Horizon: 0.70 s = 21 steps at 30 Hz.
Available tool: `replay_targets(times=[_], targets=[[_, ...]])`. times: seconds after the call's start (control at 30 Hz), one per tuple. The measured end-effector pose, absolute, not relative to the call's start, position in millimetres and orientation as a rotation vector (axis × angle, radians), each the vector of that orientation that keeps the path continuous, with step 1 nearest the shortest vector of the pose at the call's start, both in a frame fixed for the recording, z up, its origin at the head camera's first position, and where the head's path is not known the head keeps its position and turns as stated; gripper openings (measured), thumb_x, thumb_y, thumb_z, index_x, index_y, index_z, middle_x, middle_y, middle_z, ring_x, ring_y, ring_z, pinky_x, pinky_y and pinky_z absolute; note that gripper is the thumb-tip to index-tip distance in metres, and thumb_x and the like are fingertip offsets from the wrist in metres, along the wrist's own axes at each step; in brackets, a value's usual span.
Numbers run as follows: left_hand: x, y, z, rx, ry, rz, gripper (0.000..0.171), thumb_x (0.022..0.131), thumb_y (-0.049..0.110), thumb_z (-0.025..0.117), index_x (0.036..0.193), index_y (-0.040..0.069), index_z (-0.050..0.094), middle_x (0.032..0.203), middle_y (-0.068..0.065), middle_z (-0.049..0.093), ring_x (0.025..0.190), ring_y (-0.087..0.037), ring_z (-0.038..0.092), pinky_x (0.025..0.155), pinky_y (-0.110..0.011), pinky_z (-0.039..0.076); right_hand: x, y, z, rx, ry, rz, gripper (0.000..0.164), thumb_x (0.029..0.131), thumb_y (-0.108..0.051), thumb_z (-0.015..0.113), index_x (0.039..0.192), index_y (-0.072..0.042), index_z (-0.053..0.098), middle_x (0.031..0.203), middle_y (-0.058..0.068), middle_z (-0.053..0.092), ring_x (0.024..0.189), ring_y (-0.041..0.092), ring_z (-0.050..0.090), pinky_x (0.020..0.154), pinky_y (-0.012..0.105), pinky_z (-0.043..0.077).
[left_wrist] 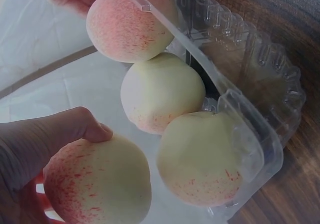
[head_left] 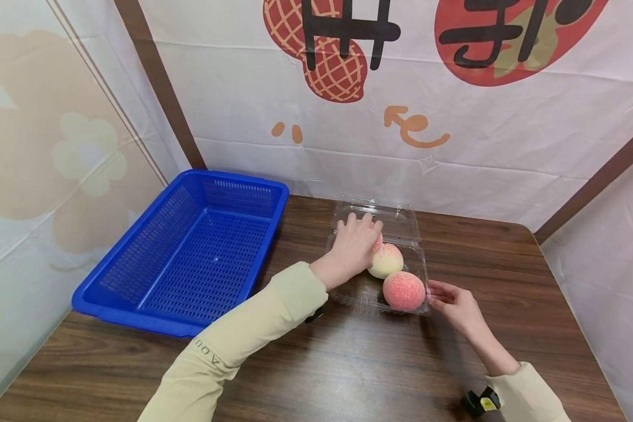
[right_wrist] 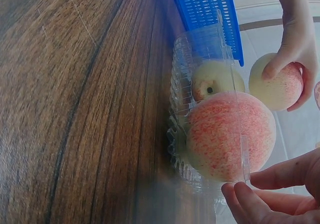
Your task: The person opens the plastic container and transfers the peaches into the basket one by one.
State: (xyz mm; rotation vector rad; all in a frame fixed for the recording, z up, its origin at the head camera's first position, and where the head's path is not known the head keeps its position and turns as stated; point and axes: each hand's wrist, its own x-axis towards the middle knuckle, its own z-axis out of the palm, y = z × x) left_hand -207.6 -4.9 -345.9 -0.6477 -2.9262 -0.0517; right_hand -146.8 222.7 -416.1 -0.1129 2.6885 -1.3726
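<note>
My left hand (head_left: 354, 246) grips a peach (left_wrist: 100, 181), pink-speckled on one side and pale on the other, raised over a clear plastic clamshell box (head_left: 366, 296). In the left wrist view the box holds a pinkish peach (left_wrist: 132, 27), a pale peach (left_wrist: 162, 92) and another pale peach (left_wrist: 200, 159). Thumb and fingers of my right hand (head_left: 456, 305) pinch the box's rim at its near right corner, beside the pinkish peach (right_wrist: 230, 134). In the head view my left hand covers most of the held peach and part of the box.
A blue plastic basket (head_left: 266, 252) with perforated sides stands on the wooden table (head_left: 348, 369) left of the box. The box's clear lid (head_left: 395, 223) lies folded back toward the printed cloth wall (head_left: 232, 123). Cloth also hangs at both sides.
</note>
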Motion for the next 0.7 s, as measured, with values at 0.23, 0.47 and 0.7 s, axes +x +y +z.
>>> replay_targets(times=[0.23, 0.47, 0.7], targets=[[-208.4, -3.3, -342.2, -0.655, -2.917, -0.013, 0.057, 0.065, 0.028, 0.079, 0.115, 0.016, 0.054, 0.109, -0.005, 0.051, 0.095, -0.028, 0.048, 0.071, -0.042, 0.043, -145.6, 221.7, -414.5, -0.12, 2.695, -1.371, 0.037, 0.084, 0.001, 0.06, 0.117, 0.015, 0.052, 0.103, 0.028, 0.061, 0.094, 0.03, 0.06, 0.064, 0.012, 0.045], [-210.2, -3.5, -341.4, -0.665, -2.922, 0.035, 0.057, 0.066, 0.03, 0.079, 0.116, 0.017, 0.054, 0.109, -0.005, 0.051, 0.096, -0.029, 0.049, 0.074, -0.044, 0.043, -146.4, 221.6, -413.9, -0.124, 2.717, -1.348, 0.036, 0.083, 0.001, 0.059, 0.116, 0.014, 0.053, 0.103, 0.027, 0.061, 0.092, 0.028, 0.061, 0.066, 0.014, 0.046], [-212.1, -3.7, -339.6, -0.676, -2.895, 0.084, 0.051, 0.069, 0.026, 0.076, 0.115, 0.017, 0.055, 0.107, -0.005, 0.052, 0.097, -0.03, 0.049, 0.076, -0.045, 0.043, -146.1, 221.1, -413.9, -0.125, 2.712, -1.365, 0.035, 0.083, 0.002, 0.059, 0.116, 0.015, 0.053, 0.102, 0.027, 0.062, 0.091, 0.026, 0.061, 0.065, 0.014, 0.046]])
